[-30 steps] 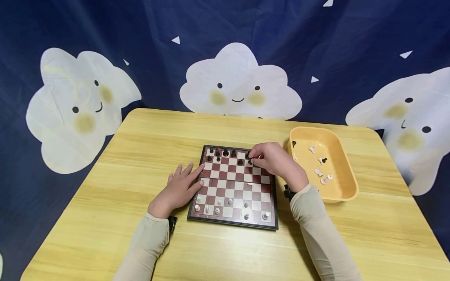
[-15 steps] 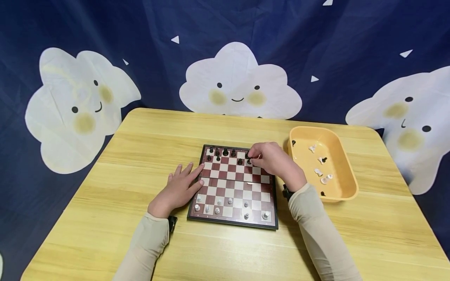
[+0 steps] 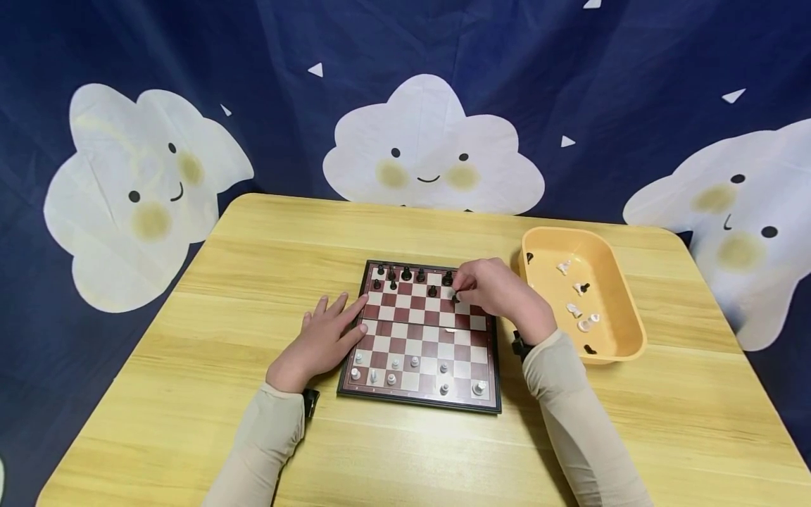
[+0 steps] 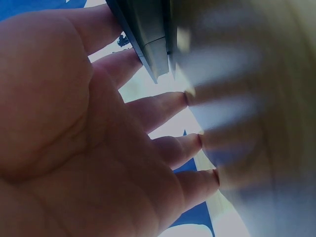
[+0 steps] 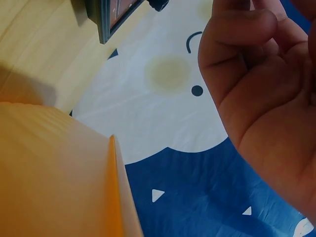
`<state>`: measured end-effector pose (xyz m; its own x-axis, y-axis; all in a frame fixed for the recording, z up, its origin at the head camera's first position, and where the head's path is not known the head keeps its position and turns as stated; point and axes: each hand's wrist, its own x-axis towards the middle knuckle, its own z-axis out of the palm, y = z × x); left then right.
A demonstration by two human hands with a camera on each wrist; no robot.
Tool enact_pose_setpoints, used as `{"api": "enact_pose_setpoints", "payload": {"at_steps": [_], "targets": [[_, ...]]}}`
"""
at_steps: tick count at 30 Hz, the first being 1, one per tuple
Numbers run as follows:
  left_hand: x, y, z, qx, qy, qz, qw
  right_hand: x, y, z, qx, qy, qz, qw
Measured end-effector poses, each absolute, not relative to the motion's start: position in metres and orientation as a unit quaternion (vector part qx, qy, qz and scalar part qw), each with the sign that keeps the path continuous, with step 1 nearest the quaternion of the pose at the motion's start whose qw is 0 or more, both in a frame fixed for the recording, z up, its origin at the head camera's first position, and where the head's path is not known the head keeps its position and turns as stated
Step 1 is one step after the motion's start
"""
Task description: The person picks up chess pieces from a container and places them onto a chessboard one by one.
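A magnetic-looking chessboard point(image 3: 405, 331) with a dark frame and red-brown and white squares lies on the table. My right hand point(image 3: 494, 285) is over its far right part, thumb and finger pinching a small black chess piece point(image 3: 455, 298). Just beyond those fingertips stands a larger black piece point(image 3: 447, 279). Several other black pieces, one of them a tall piece point(image 3: 406, 274), stand on the far rows. Small white pieces point(image 3: 415, 362) stand on the near rows. My left hand point(image 3: 319, 345) lies with fingers spread, its thumb and index finger touching the board's left edge; the left wrist view shows its palm point(image 4: 94, 133).
A yellow-orange tray point(image 3: 624, 310) stands right of the board, close to my right wrist. Inside lie several loose white and black pieces, including a black one point(image 3: 590, 349) by the near wall. Behind the wooden table point(image 3: 190, 394) hangs a blue curtain point(image 3: 285, 141) with clouds.
My right hand has shifted slightly nearer and right with the black piece, uncovering the larger black piece behind. A black piece in the tray's near end has come into view and moved right. Left hand still.
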<state>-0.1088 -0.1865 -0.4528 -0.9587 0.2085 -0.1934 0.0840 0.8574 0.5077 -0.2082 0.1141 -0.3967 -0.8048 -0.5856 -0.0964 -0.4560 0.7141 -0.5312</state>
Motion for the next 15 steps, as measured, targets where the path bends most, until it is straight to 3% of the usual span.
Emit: {"api": "enact_pose_setpoints", "payload": {"at_steps": [15], "targets": [[-0.1081,-0.1864,-0.4529,0.076,0.955,0.260,0.120,-0.2103,0.1085,-0.4036,-0.274,0.929,-0.234,0.084]]}}
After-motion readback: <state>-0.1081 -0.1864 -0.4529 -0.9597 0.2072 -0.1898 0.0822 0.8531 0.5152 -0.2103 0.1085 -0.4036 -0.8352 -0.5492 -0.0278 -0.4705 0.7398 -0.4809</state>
